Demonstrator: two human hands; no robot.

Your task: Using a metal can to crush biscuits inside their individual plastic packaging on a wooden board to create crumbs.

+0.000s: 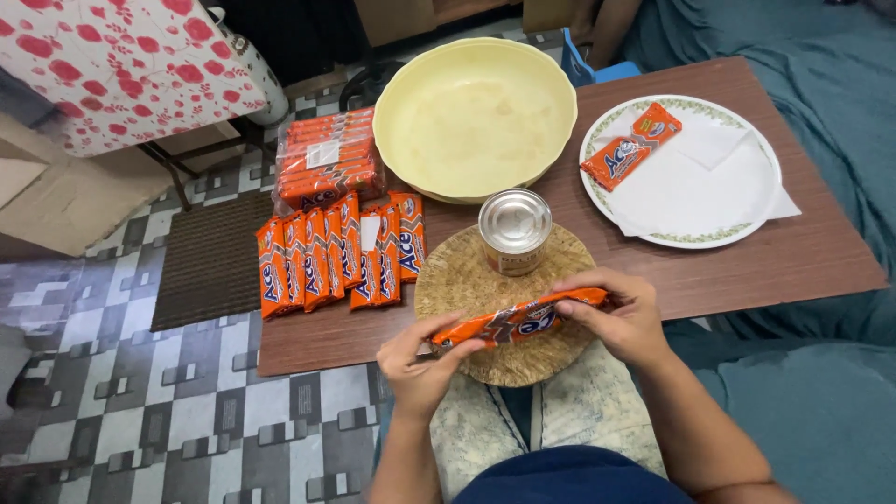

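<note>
Both my hands hold one orange biscuit packet (pixel 516 321) by its ends, above a round woven mat (pixel 467 280). My left hand (pixel 417 362) grips the packet's left end and my right hand (pixel 623 315) pinches its right end. A shiny metal tin (pixel 514 230) stands on the mat just beyond the packet. Several more orange packets (pixel 336 252) lie in a row on the brown table (pixel 803 252) to the left. A wrapped stack of the same packets (pixel 327 163) sits behind that row.
A large pale yellow bowl (pixel 474 117) stands at the table's far side. To the right, a white plate (pixel 686 168) carries a paper napkin and one orange packet (pixel 631 146). A checked tile floor, a brown doormat and a red-flowered cloth lie to the left.
</note>
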